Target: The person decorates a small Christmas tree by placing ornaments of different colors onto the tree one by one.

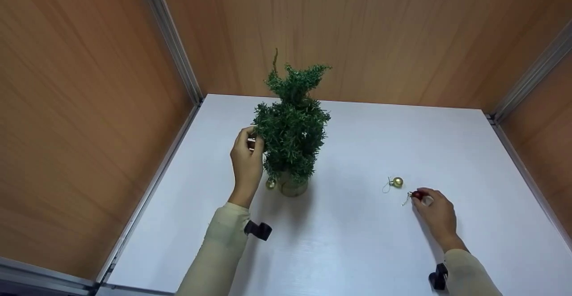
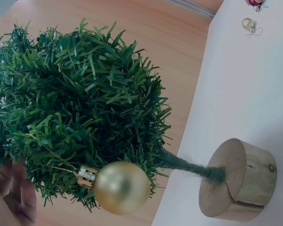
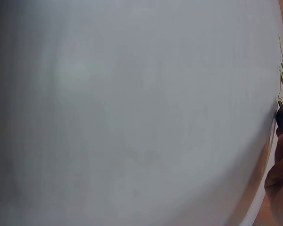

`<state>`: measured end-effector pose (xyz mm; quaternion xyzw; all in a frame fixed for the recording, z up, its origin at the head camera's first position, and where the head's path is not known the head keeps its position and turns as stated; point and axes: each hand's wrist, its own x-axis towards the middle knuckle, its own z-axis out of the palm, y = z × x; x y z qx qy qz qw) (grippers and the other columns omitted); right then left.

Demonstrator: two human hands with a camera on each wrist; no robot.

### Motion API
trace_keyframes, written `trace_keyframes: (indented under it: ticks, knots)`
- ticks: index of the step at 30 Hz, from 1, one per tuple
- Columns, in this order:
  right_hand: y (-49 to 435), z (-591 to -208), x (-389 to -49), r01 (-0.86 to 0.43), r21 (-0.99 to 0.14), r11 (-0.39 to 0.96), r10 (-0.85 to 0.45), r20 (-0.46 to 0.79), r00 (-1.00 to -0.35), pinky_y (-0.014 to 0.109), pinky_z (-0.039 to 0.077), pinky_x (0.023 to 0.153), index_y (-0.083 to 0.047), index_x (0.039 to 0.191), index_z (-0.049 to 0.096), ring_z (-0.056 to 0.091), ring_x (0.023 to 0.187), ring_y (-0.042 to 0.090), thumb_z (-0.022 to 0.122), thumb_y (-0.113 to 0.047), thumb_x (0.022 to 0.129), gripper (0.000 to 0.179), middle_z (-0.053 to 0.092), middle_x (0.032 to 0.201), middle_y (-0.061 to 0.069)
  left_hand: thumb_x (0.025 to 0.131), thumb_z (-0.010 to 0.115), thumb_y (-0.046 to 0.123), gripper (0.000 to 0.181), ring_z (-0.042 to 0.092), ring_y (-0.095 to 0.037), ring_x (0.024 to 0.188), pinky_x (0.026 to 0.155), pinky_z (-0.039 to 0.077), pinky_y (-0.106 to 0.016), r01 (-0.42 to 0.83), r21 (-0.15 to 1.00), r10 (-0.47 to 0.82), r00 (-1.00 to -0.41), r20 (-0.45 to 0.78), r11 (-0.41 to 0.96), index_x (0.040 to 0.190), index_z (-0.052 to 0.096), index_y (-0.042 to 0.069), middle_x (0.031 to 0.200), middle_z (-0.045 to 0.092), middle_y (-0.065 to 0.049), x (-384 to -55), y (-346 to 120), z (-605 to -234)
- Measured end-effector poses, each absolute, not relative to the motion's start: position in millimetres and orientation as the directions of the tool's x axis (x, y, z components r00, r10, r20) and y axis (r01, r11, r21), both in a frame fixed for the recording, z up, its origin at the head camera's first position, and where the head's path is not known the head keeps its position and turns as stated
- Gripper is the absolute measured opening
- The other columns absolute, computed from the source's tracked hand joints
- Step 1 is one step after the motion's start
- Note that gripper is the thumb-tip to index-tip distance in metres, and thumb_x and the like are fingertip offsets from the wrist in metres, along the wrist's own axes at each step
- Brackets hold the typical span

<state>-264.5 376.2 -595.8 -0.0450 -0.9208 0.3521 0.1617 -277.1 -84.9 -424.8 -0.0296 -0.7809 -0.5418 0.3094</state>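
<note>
The right hand [image 1: 440,215] has its thumb and fingers brought together on a red ornament [image 1: 417,195], pinching it low over the tabletop [image 1: 353,247], with the cap and cord pointing leftward. The left hand [image 1: 247,164] is at the left side of the small green tree [image 1: 292,130], thumb and fingers curved against the foliage; the leaves hide the fingertips, so I cannot tell whether they clamp a branch or only touch it.

Just beyond the red ornament lies 1 loose gold ornament [image 1: 397,182], its cord looped to the left on the white surface. The other gold ornament [image 2: 122,187] hangs by its cord from the tree's lower foliage, beside the wooden base [image 2: 257,181] in the head view.

The tree stands upright, left of the tabletop's middle, its base well apart from the left edge and the back edge. Between the base and the 2 ornaments on the right there is a broad stretch of white surface, with more toward the front. The right hand has room before the right edge too.

Around the tabletop rise 3 wood-grain panels: the left panel [image 1: 80,130], the back panel [image 1: 357,32] and the right panel [image 1: 545,139], with metal strips [image 1: 174,41] at the corners.
</note>
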Motion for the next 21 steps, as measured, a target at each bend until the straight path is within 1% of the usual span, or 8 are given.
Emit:
trace_keyframes:
  ticks: [8, 11, 14, 17, 18, 21]
  knots:
    - [372.7, -596.0, -263.9, -0.03, -0.661, 0.75, 0.199, 0.269, -0.942, 0.044, 0.04, 0.084, -0.008, 0.107, 0.063, 0.053, 0.103, 0.031, 0.069, -0.025, 0.08, 0.033, 0.06, 0.104, 0.01, 0.094, 0.047, 0.023, 0.019, 0.052, -0.009, 0.072, 0.059, 0.045, -0.027, 0.376, 0.829, -0.296, -0.805, 0.513, 0.414, 0.109, 0.055, 0.014, 0.095, 0.054, 0.003, -276.0, -84.5, -424.5]
    - [371.9, -595.6, -263.6, -0.038, -0.657, 0.753, 0.197, 0.28, -0.939, 0.042, 0.041, 0.081, -0.009, 0.108, 0.063, 0.054, 0.1, 0.029, 0.069, -0.026, 0.08, 0.033, 0.06, 0.104, 0.01, 0.094, 0.047, 0.024, 0.019, 0.052, -0.009, 0.072, 0.06, 0.045, -0.027, 0.376, 0.829, -0.295, -0.806, 0.513, 0.413, 0.109, 0.055, 0.014, 0.095, 0.054, 0.003, -275.8, -84.7, -424.8]
    - [372.4, -595.3, -263.0, -0.052, -0.63, 0.775, 0.187, 0.308, -0.933, 0.037, 0.043, 0.068, -0.009, 0.107, 0.064, 0.056, 0.081, 0.026, 0.069, -0.026, 0.08, 0.033, 0.061, 0.101, 0.008, 0.094, 0.048, 0.023, 0.018, 0.052, -0.009, 0.072, 0.06, 0.045, -0.028, 0.377, 0.828, -0.292, -0.807, 0.513, 0.415, 0.108, 0.055, 0.015, 0.094, 0.054, 0.003, -275.4, -84.7, -425.2]
    - [373.1, -595.1, -262.3, -0.063, -0.601, 0.797, 0.178, 0.333, -0.926, 0.029, 0.04, 0.056, -0.01, 0.107, 0.064, 0.051, 0.066, 0.019, 0.069, -0.027, 0.08, 0.033, 0.061, 0.1, 0.007, 0.093, 0.048, 0.023, 0.016, 0.051, -0.009, 0.071, 0.059, 0.045, -0.028, 0.373, 0.829, -0.296, -0.806, 0.512, 0.417, 0.106, 0.056, 0.016, 0.093, 0.054, 0.004, -275.0, -84.7, -425.3]
    - [373.3, -594.8, -261.9, -0.065, -0.595, 0.801, 0.177, 0.338, -0.924, 0.028, 0.039, 0.053, -0.01, 0.107, 0.065, 0.048, 0.062, 0.017, 0.069, -0.027, 0.08, 0.033, 0.062, 0.099, 0.006, 0.093, 0.048, 0.022, 0.016, 0.051, -0.009, 0.07, 0.059, 0.045, -0.028, 0.373, 0.829, -0.297, -0.806, 0.512, 0.417, 0.106, 0.056, 0.016, 0.093, 0.054, 0.004, -274.9, -84.7, -425.2]
    - [373.5, -593.2, -260.2, -0.07, -0.602, 0.795, 0.178, 0.343, -0.923, 0.025, 0.037, 0.051, -0.01, 0.107, 0.065, 0.048, 0.064, 0.016, 0.07, -0.028, 0.079, 0.033, 0.062, 0.099, 0.005, 0.093, 0.048, 0.021, 0.015, 0.051, -0.009, 0.07, 0.059, 0.045, -0.028, 0.373, 0.831, -0.299, -0.806, 0.51, 0.412, 0.105, 0.056, 0.016, 0.093, 0.054, 0.004, -274.7, -84.6, -424.8]
